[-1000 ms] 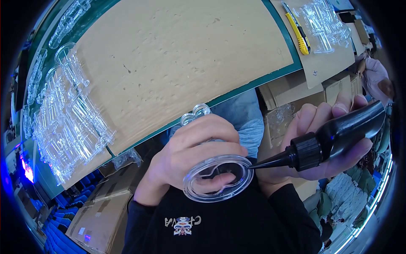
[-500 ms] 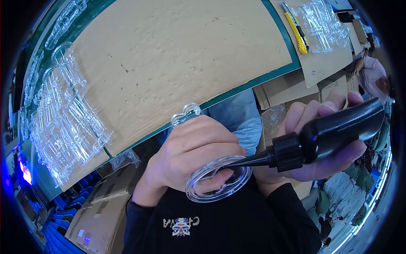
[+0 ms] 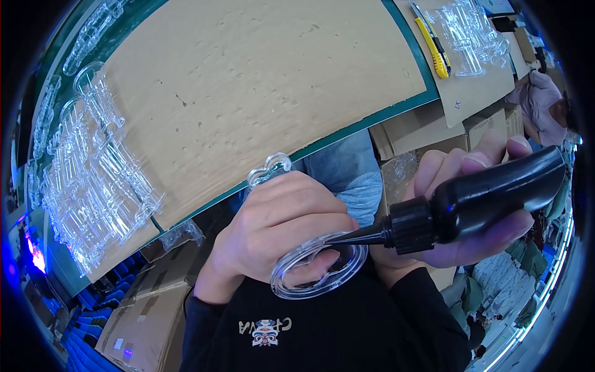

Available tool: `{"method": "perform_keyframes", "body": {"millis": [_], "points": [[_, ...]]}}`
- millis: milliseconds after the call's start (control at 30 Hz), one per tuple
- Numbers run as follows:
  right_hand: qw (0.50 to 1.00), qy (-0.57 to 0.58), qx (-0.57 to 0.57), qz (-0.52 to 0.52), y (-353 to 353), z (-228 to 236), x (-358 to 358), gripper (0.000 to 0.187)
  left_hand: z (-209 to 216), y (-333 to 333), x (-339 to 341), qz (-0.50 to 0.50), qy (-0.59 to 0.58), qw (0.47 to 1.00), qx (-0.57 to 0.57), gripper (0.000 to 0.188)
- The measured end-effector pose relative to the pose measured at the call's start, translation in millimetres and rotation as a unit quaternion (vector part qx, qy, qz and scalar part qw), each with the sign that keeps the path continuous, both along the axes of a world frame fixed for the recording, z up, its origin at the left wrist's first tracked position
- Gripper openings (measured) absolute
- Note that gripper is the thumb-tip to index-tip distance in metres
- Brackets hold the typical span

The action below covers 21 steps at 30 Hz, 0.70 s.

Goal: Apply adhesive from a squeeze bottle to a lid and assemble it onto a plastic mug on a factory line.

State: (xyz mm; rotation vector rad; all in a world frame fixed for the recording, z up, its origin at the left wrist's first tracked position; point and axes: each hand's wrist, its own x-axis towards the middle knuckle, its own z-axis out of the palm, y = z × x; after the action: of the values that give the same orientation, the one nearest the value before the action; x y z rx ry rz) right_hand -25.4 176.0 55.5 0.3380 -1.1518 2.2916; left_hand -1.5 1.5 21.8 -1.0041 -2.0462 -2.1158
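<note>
My left hand (image 3: 291, 214) is closed around a clear plastic piece in front of my chest. Its round, ring-like end (image 3: 308, 291) faces me, and a heart-shaped clear end (image 3: 271, 168) sticks out beyond my knuckles; the middle is hidden in my fist. In my right hand (image 3: 486, 242) lies a black squeeze bottle (image 3: 496, 189), tilted so its thin nozzle (image 3: 365, 236) points left and slightly down. The nozzle's tip is at the upper part of the ring; whether it touches, or any liquid comes out, I cannot make out.
A brown board (image 3: 260, 80) with a green border covers the table ahead. Many clear plastic pieces (image 3: 102, 192) are heaped at its left, and more (image 3: 465, 37) lie at the far right beside a yellow utility knife (image 3: 434, 49). Cardboard boxes (image 3: 145, 310) stand below; another person (image 3: 542, 108) is at right.
The ring end has turned slightly, and the bottle has shifted a little left with its nozzle tip still by the ring. Both hands keep their grip.
</note>
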Motion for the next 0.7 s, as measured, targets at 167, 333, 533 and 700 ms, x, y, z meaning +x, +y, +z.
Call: {"method": "perform_keyframes", "body": {"millis": [167, 333, 533, 700], "points": [[0.997, -0.021, 0.05, -0.063, -1.9, 1.5, 1.8, 0.062, -0.1, -1.1, 2.2, 0.005, -0.003, 1.0, -0.006, 0.024], [0.983, -0.046, 0.111, -0.14, -2.8, 3.1, 3.7, 0.062, -0.7, -0.4, 3.4, 0.006, -0.005, 1.0, -0.002, 0.024], [0.99, -0.014, 0.128, -0.061, 14.9, 2.7, 2.3, 0.061, 1.0, 0.3, 2.7, 0.009, -0.008, 1.0, -0.001, 0.025], [0.989, 0.017, 0.145, 0.019, 24.1, 2.2, 2.7, 0.059, 0.5, 1.6, 1.4, 0.013, -0.01, 1.0, 0.006, 0.025]]}}
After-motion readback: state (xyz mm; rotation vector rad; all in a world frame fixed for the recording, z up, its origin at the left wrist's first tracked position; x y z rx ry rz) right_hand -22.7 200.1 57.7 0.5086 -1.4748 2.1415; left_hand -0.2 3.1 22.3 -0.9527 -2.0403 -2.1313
